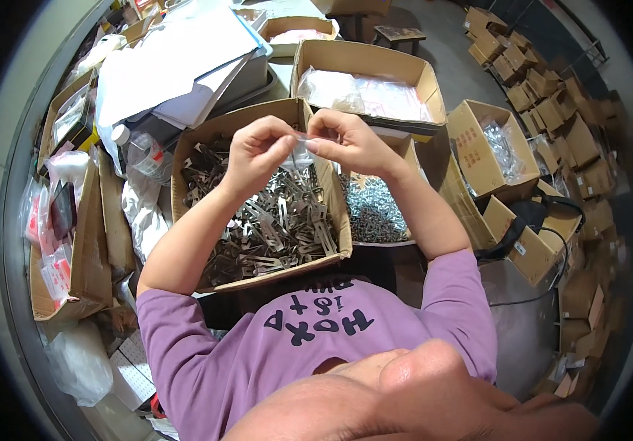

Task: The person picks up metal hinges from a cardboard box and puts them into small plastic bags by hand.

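Note:
Both my hands are raised over the far part of a cardboard box [342, 220] filled with flat slotted metal pieces [272, 228]. Between my fingertips hangs a small clear plastic bag [299, 157]. My left hand [257, 153] pinches one side of the bag's top with thumb and forefinger. The other side is pinched by my right hand [353, 143], close to the left one. Metal pieces show below the bag; whether any are inside it I cannot tell. Right of the large box, under my right forearm, is a smaller box of loose silvery screws [375, 209].
Beyond my hands stands an open carton [434, 95] of plastic bags. White sheets [162, 62] lie over a grey bin at the far left, near a clear bottle [144, 154]. Cartons [504, 158] and a black strap [511, 239] are at the right; a bag-filled box [92, 250] is left.

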The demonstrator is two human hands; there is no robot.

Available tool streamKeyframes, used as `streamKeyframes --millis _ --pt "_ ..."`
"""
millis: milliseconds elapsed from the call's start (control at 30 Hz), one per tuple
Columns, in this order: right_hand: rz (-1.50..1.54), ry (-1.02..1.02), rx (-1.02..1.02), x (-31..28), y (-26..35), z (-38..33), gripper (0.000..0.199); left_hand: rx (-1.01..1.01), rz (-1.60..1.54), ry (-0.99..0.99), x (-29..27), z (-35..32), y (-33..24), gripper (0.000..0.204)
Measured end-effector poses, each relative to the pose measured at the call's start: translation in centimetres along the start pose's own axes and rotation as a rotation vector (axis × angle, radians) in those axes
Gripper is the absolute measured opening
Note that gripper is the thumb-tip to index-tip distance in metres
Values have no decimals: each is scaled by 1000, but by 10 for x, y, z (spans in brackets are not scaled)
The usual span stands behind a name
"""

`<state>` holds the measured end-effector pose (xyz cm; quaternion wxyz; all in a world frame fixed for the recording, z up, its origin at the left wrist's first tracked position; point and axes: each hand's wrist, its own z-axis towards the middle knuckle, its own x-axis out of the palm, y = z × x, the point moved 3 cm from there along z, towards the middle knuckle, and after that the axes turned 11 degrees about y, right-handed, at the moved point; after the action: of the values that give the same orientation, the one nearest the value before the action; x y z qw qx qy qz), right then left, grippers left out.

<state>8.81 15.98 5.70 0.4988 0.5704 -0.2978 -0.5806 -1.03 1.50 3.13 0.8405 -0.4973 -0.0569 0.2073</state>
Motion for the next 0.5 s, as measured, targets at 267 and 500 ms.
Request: streamKeyframes --millis 267,500 --pt "70 -20 -73 1 -10 -6 15 -52 -46 8 -3 -1 -1 7" --pt "246 -81 5 -6 -21 -21 17 -122 -165 -17 -2 -1 3 13"
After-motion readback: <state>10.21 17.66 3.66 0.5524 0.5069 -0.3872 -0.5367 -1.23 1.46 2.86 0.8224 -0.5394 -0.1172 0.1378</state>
